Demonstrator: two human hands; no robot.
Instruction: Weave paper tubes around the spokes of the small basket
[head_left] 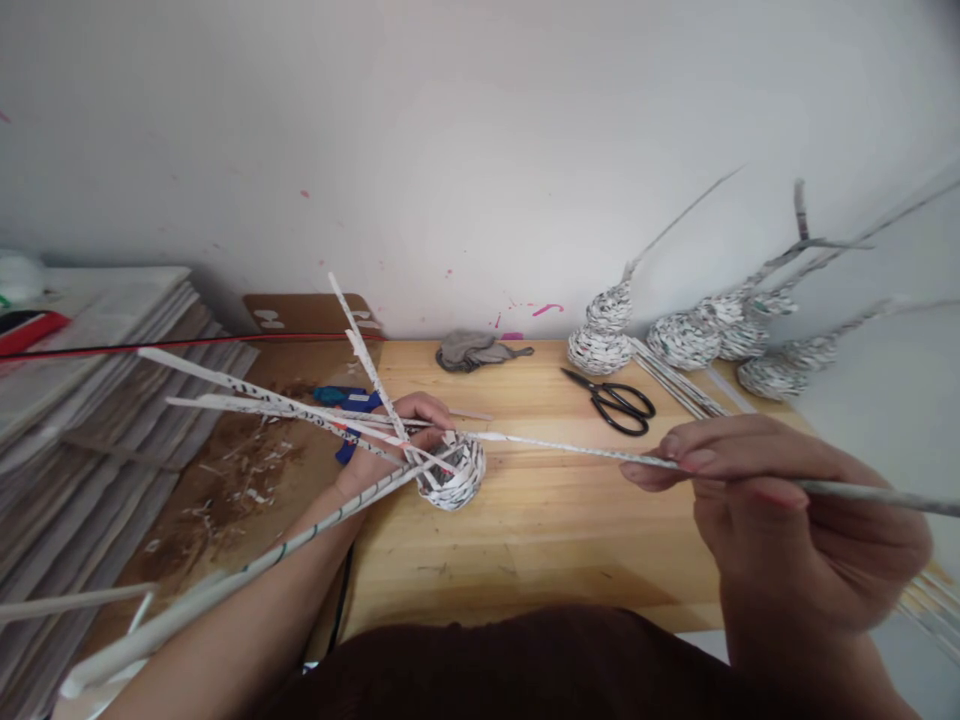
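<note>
My left hand (424, 416) is closed on a small round woven paper basket (454, 478) made of rolled newspaper. Several long paper tubes (322, 525) stick out of its top toward the left and toward me. From the basket's edge a single rolled paper strand (555, 445) runs to the right, stretched nearly straight. My right hand (787, 510) pinches this strand between thumb and fingers, and its tail continues past the hand to the right edge. The left fingertips behind the basket are partly hidden.
Black-handled scissors (621, 405) lie beyond the strand. Finished woven paper gourds (600, 345) stand along the wall, with loose paper tubes (679, 380) beside them. A grey cloth (480, 350) lies at the back. At left are stacked papers (142, 400) and scrap-covered cardboard (247, 460).
</note>
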